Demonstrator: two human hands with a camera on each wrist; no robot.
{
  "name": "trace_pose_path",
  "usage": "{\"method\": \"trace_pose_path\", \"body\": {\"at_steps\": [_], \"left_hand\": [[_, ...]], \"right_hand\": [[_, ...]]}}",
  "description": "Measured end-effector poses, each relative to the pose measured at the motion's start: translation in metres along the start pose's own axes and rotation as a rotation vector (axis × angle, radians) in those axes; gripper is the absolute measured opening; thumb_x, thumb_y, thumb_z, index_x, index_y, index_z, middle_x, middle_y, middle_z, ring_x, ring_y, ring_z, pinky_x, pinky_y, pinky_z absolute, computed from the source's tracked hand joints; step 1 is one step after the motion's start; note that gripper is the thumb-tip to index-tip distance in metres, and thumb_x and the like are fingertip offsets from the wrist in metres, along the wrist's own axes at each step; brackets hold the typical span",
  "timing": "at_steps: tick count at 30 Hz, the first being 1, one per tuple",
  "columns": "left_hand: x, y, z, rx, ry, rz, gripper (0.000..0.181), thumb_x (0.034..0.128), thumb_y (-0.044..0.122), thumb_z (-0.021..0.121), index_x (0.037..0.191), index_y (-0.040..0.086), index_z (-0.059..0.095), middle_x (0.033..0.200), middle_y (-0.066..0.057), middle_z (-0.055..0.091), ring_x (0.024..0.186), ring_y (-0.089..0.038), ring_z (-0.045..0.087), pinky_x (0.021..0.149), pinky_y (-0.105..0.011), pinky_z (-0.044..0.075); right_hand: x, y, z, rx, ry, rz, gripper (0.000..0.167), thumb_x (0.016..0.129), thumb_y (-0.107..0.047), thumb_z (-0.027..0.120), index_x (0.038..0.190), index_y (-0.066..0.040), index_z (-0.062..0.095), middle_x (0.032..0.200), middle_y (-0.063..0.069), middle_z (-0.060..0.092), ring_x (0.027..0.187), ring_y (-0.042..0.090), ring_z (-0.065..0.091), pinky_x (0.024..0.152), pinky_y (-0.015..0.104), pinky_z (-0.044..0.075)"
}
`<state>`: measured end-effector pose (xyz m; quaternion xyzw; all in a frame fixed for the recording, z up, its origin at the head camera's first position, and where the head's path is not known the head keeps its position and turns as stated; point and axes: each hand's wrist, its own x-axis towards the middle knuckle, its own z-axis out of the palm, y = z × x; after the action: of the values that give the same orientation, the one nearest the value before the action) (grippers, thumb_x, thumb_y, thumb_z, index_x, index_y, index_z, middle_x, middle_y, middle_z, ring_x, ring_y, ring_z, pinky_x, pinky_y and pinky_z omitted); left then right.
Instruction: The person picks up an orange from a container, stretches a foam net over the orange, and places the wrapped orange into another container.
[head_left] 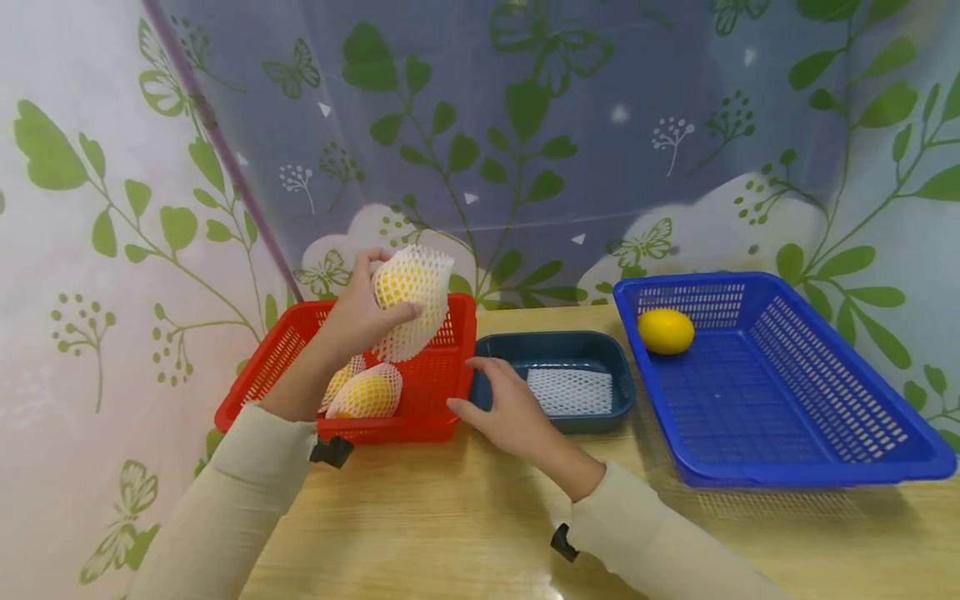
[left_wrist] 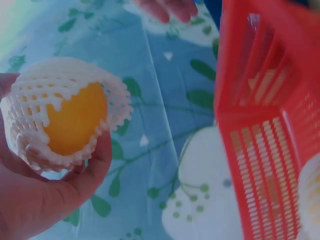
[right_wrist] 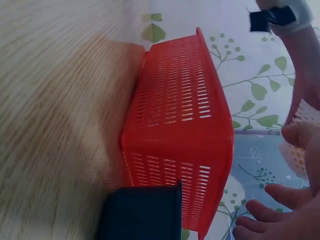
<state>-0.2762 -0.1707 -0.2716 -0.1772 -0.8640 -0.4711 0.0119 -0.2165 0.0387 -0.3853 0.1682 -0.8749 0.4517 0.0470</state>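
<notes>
Head view, left hand: fingers and thumb curl round a yellow fruit (head_left: 401,286) in a white foam net (head_left: 426,327); this hand (head_left: 356,317) is raised over the red basket (head_left: 427,430).
Head view, right hand: fingers parted, nothing held; this hand (head_left: 513,408) hangs by the red basket's right side, apart from the held fruit, perhaps near enough to help with the net.
Head view, red basket: two more netted fruits (head_left: 367,393) lie inside, the nets probably there as padding against bruising.
Head view, teal tray: this tray (head_left: 555,422) stands on the desk (head_left: 420,517) between the two baskets and bears a flat white net sleeve (head_left: 572,392); presumably a place for loose sleeves.
Head view, blue basket: one bare yellow fruit (head_left: 665,331) lies near the back left corner of this basket (head_left: 750,408), so bare and netted fruit sit apart, likely sorted.
Left wrist view, held fruit: bare skin shows at the net's open end; the grip is on the covered side, which seems to leave that opening free.
Right wrist view, right hand: fingers loosely spread and empty, with a gap to the red rim; net partly visible beyond, contact hard to judge from here.
</notes>
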Motion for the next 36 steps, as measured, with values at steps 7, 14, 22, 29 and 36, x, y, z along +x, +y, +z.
{"method": "trace_pose_path", "body": {"at_steps": [7,14,22,29,36], "left_hand": [[0.034,-0.004,-0.008,0.241,0.026,0.048,0.076,0.0820,0.026,0.071,0.138,0.012,0.021,0.116,-0.021,0.047,0.089,-0.030,0.053,0.075,-0.041,0.047],[0.076,-0.028,-0.003,0.462,0.042,0.055,0.082,0.0772,0.031,0.074,0.141,0.007,0.027,0.125,-0.021,0.046,0.102,-0.033,0.049,0.086,-0.050,0.045],[0.104,-0.067,0.018,0.646,-0.005,-0.010,0.081,0.0762,0.046,0.073,0.137,0.014,0.030,0.126,-0.020,0.043,0.099,-0.034,0.050,0.083,-0.049,0.048],[0.107,-0.094,0.033,0.594,-0.010,-0.044,0.080,0.0774,0.040,0.075,0.138,0.011,0.030,0.125,-0.022,0.044,0.099,-0.035,0.050,0.085,-0.050,0.046],[0.098,-0.120,0.038,0.553,0.020,-0.109,0.080,0.0790,0.037,0.076,0.138,0.010,0.030,0.121,-0.024,0.045,0.098,-0.036,0.050,0.087,-0.051,0.047]], "right_hand": [[0.009,-0.003,0.011,-0.163,-0.067,-0.022,0.081,0.085,-0.053,0.068,0.147,-0.009,0.039,0.156,0.009,0.031,0.144,0.027,0.025,0.109,0.054,0.033],[0.024,0.001,0.021,-0.375,-0.053,-0.019,0.097,0.082,-0.069,0.059,0.151,-0.007,0.032,0.158,0.011,0.025,0.146,0.030,0.019,0.113,0.053,0.026],[0.032,0.010,0.028,-0.504,-0.060,0.013,0.101,0.081,-0.073,0.056,0.149,-0.002,0.034,0.155,0.013,0.031,0.144,0.033,0.023,0.117,0.044,0.020],[0.033,0.012,0.026,-0.537,-0.101,-0.009,0.098,0.084,-0.071,0.052,0.150,-0.001,0.031,0.157,0.014,0.027,0.146,0.034,0.019,0.118,0.044,0.019],[0.035,0.009,0.027,-0.564,-0.175,-0.041,0.095,0.088,-0.068,0.050,0.150,0.002,0.029,0.157,0.016,0.025,0.145,0.032,0.021,0.117,0.041,0.021]]}}
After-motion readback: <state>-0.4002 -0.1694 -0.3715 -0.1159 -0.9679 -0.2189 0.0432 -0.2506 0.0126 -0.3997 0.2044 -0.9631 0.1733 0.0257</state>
